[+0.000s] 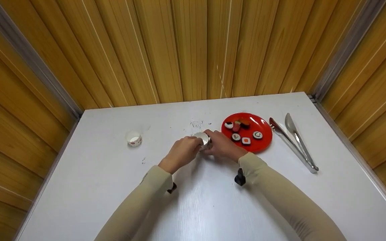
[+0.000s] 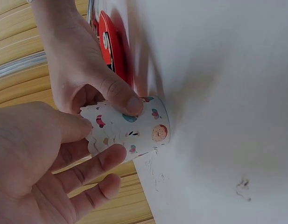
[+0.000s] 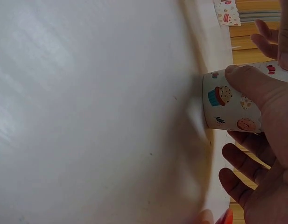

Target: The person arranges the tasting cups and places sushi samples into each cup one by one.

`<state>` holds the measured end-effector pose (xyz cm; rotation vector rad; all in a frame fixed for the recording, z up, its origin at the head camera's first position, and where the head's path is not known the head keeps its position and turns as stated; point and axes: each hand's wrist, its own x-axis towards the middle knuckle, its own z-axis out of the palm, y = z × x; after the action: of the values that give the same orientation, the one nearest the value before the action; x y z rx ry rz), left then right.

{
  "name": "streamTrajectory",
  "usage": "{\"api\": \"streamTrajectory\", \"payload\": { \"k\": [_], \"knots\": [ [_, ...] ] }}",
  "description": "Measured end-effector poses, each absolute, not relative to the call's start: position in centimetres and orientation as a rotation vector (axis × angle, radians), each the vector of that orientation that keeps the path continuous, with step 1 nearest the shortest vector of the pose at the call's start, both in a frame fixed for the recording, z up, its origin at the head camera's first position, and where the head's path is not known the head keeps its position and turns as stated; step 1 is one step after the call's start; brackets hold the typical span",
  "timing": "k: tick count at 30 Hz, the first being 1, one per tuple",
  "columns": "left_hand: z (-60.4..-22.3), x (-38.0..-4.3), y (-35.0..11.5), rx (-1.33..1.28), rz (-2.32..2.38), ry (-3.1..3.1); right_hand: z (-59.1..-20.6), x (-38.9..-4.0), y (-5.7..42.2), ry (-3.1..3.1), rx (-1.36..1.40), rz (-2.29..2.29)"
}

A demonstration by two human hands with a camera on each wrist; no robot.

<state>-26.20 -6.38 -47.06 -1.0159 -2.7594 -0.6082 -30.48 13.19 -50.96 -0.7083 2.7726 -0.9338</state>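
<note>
Kinda sideways angle, but the left hand (image 2: 31,158) is pinching the scalloped rim of a white paper cupcake cup (image 2: 120,128) with colourful little prints, one of them a donut, and the right hand (image 2: 80,65) has its thumb on the cup's side. The cup's base is right down by the white tabletop (image 2: 228,93), can't tell if it's actually touching, and there's a dark smudge (image 2: 243,189) on the surface nearby. Past the right hand you've got a red plate (image 2: 119,49) with a sushi roll (image 2: 105,41) on it, plus yellowish wood-look panelling (image 2: 120,203).
</note>
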Motion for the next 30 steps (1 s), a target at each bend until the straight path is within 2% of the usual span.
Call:
{"api": "streamTrajectory", "payload": {
  "k": [30],
  "knots": [
    [-44.7,-26.2,-8.3,-0.949,-0.671,-2.469,-50.6,-30.3,13.0,2.711,-0.558,-0.966]
  ]
}}
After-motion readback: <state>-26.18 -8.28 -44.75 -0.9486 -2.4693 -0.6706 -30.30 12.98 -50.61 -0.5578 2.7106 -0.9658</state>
